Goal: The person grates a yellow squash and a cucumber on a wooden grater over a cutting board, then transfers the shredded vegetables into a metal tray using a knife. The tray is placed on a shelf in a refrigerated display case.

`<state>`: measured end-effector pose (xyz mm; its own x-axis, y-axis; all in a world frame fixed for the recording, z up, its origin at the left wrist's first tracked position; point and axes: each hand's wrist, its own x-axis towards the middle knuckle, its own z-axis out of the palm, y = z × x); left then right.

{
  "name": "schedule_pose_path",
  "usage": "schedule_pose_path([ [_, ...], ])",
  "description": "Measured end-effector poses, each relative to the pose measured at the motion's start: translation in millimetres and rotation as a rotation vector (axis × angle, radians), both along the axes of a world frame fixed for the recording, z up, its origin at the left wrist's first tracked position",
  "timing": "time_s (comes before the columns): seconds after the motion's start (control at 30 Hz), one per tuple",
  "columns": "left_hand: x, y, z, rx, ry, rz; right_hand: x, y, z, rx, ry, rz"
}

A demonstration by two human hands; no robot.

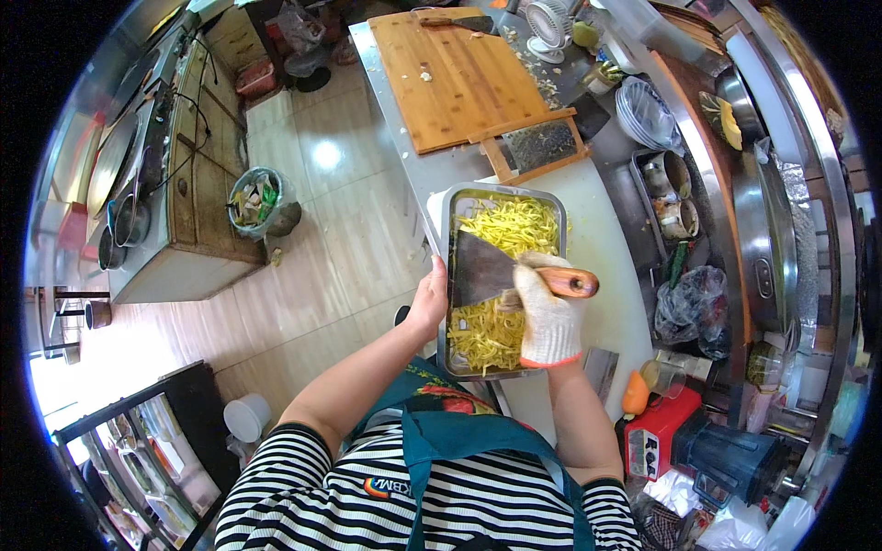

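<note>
A rectangular stainless steel tray (561, 237) holds two heaps of thin strips: a brighter yellow-green heap (513, 224) at the far end and a duller yellow heap (486, 337) at the near end. My left hand (433, 296), bare, grips the tray's left rim, with the thumb up along the side. My right hand (549, 310), in a white knitted glove, is closed round the wooden handle of a wide-bladed cleaver (486, 268). The blade lies over the tray between the heaps, pointing left. The glove hides part of both heaps.
Beyond the tray are a wood-framed grater (541, 147) and a bamboo cutting board (462, 82) bearing another cleaver (458, 23). Pots (667, 175), a carrot piece (635, 394) and a red blender (665, 434) stand at the right. A lined waste bin (256, 203) is on the floor at the left.
</note>
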<state>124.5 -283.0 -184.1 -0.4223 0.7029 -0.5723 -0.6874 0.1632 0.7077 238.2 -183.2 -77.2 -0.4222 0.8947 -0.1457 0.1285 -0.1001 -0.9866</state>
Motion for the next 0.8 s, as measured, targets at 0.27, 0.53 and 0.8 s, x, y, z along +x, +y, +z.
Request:
schedule_pose_path([
  [0.27, 1.8, -7.3, 0.3, -0.018, 0.026, 0.038, 29.9, -42.7, 25.6, 0.149, -0.213, 0.192],
  [0.53, -33.5, -46.6, -1.6, -0.025, -0.087, 0.136, 84.5, 38.1, 74.1, 0.293, 0.009, -0.222],
  [0.8, -46.2, -82.7, -15.3, -0.117, -0.061, 0.204, 66.5, 169.4, -25.0, 0.822, -0.475, 0.211],
])
